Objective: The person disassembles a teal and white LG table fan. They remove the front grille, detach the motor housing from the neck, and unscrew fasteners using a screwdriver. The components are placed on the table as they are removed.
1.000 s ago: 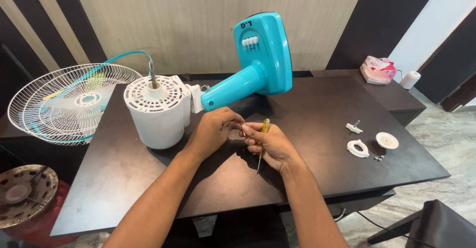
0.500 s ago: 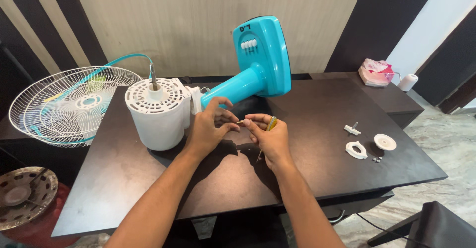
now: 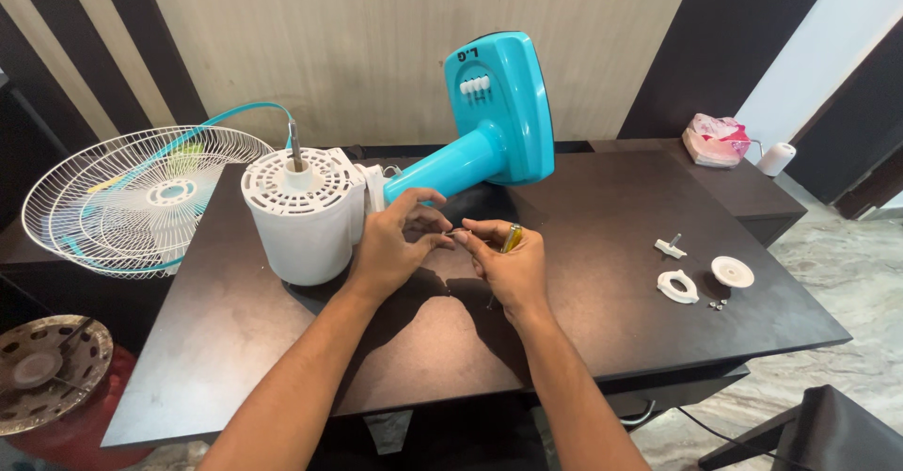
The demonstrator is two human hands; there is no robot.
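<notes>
Screw-sized metal part [image 3: 458,233] sits pinched between our two hands, above the middle of the dark table [image 3: 583,339]; too small to say exactly what it is. Left hand [image 3: 395,245] nips one end with thumb and forefinger, other fingers spread and lifted. Right hand [image 3: 508,262] nips the other end and also clamps a yellow-handled screwdriver [image 3: 508,241] in the palm, shaft pointing down out of the fist toward the tabletop.

Just left of the grip we have the white motor housing [image 3: 301,215], upright, shaft [image 3: 295,143] sticking out the top, close to our left knuckles. Behind the grip lies the turquoise fan stand [image 3: 475,127], its neck running toward the housing and its base tipped up at the wall. Tight on those two sides.

Right of the grip the tabletop is bare until the loose parts: white ring piece [image 3: 678,287], white round cap [image 3: 732,271], small white bracket [image 3: 671,245], a few tiny screws [image 3: 717,305], all well apart from our hands and near the right edge. Toward us, bare table up to the front edge, crossed only by our forearms.

Wire fan guard [image 3: 141,198] overhangs the far left edge, past the housing.
</notes>
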